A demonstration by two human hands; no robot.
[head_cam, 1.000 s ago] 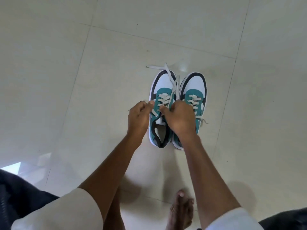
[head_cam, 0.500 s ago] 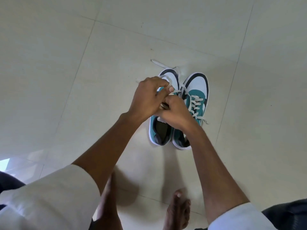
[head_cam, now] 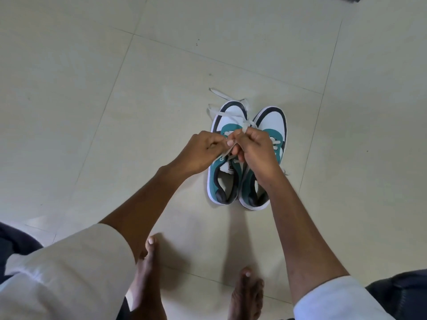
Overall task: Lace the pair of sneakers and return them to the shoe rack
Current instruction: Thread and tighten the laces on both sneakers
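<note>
sneakers [head_cam: 248,155] are set side by side on the floor [head_cam: 92,112] at one o'clock. left hand [head_cam: 203,151] and right hand [head_cam: 256,150] are pinched on the left shoe's lace [head_cam: 225,113]; tying is judged unfinished. right shoe appears laced. rack return is outstanding.

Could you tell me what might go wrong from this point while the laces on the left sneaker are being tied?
The lace is pinched only at the tips of the left hand and right hand, so it could slip free. Its loose ends trail across the toe of the left sneaker onto the floor, where they might snag or knot unevenly. The right sneaker touches it, so a hard pull could shift both.
</note>
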